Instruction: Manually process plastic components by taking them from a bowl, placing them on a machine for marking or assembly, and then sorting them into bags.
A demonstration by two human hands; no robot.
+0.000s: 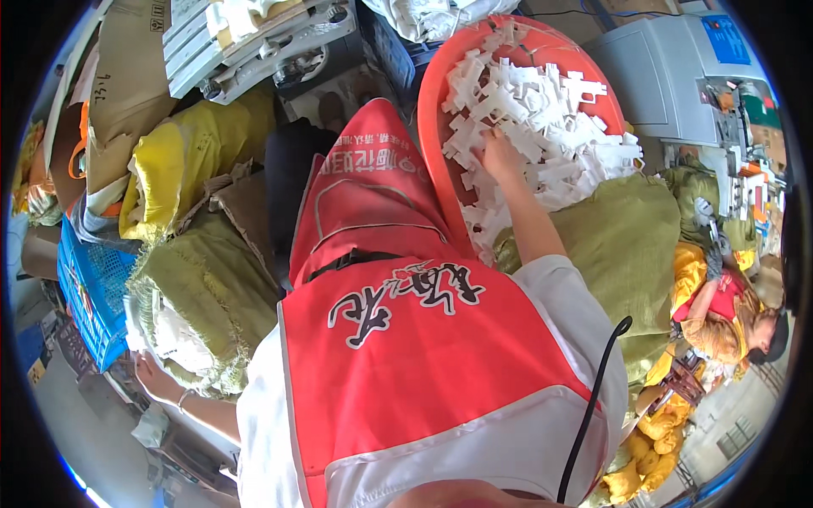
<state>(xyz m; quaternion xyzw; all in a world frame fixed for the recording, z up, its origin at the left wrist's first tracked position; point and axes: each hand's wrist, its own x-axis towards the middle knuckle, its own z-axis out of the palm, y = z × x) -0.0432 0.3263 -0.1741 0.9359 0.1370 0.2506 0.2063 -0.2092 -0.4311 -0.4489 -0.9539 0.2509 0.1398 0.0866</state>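
Observation:
My right hand (501, 157) reaches into a big red tub (434, 80) heaped with white plastic parts (555, 102), many shaped like toy pistols. Its fingers are bent and closed down on a white part at the heap's left side; the piece is mostly hidden by the hand. Out to the left, my left hand (158, 381) hangs beside the mouth of a green woven sack (212, 292), next to more white pieces (179, 343). Those fingers look loosely apart, with nothing visible in them.
A blue crate (95, 288), a yellow sack (190, 161) and a tall cardboard box (123, 102) stand at the left. A grey metal machine (254, 51) is ahead. Another green sack (605, 241) lies against the tub's near side. At the far right sits another person (728, 313).

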